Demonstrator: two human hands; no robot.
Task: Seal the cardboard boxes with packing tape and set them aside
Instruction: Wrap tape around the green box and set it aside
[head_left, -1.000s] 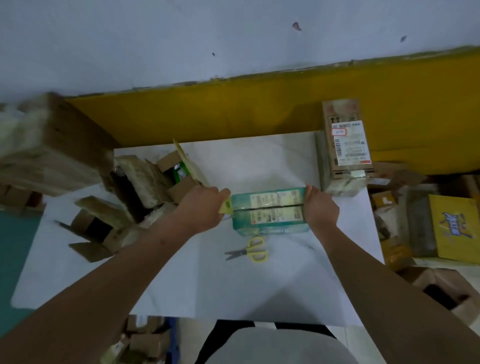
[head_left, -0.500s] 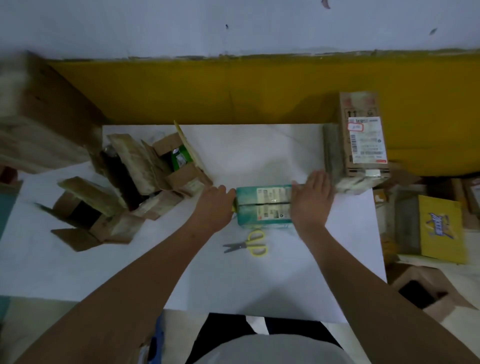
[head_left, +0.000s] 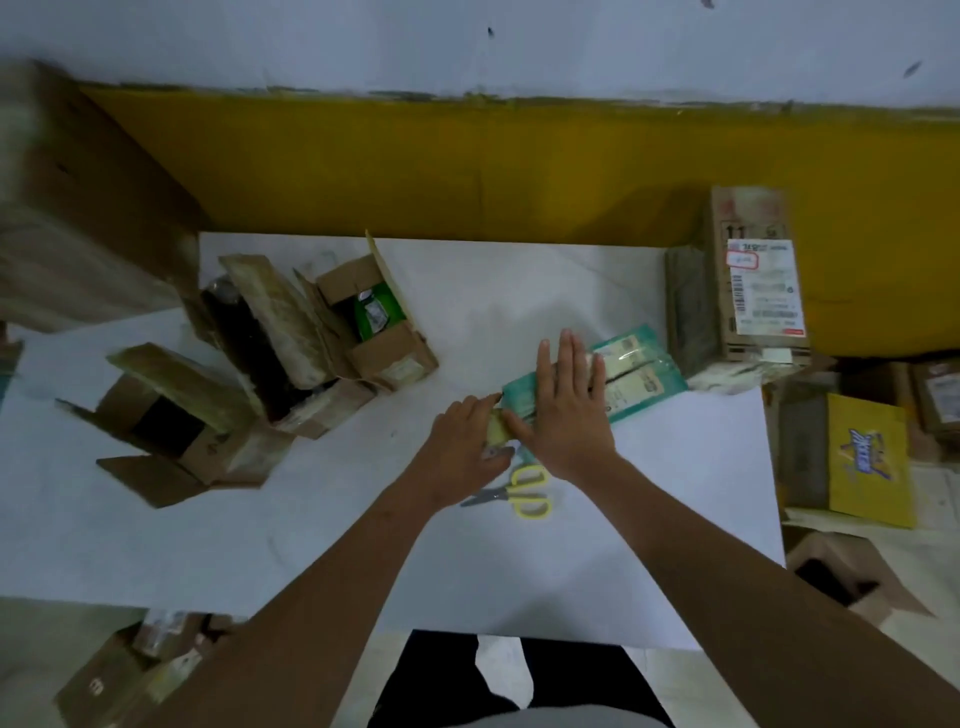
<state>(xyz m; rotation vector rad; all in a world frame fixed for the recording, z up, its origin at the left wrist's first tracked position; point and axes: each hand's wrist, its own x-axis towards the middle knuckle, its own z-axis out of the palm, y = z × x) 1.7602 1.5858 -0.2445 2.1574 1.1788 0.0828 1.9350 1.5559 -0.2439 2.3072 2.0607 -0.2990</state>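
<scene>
Pressing down on the teal box (head_left: 641, 371) with the right hand (head_left: 566, 410), palm flat, fingers straight and spread over its near half. Gripping a yellowish roll (head_left: 496, 430) in the left hand (head_left: 462, 447), fingers curled about it, tight against the box's near-left end; probably the packing tape, though too blurred to be sure. Box's place: right of centre on the white table (head_left: 363, 545), long axis slanting from the hands up and away to the right, far end just beside a labelled carton (head_left: 753, 291) at the table's back corner. Turns, most likely, on that slant: any strip started at the near end has to run away from the body and rightward, with the right hand already over the lid and nearer the far end, the left anchoring where the strip begins. Yellow-handled scissors (head_left: 522, 493) just on the near side of both hands, within easy reach of either. Smooth, pale, bare tabletop around the box, so likely to slide if not held. Open cartons (head_left: 363, 332) with flaps up well apart on the left; a yellow wall band (head_left: 467, 166) under white plaster behind; more boxes piled off the table's right edge.
</scene>
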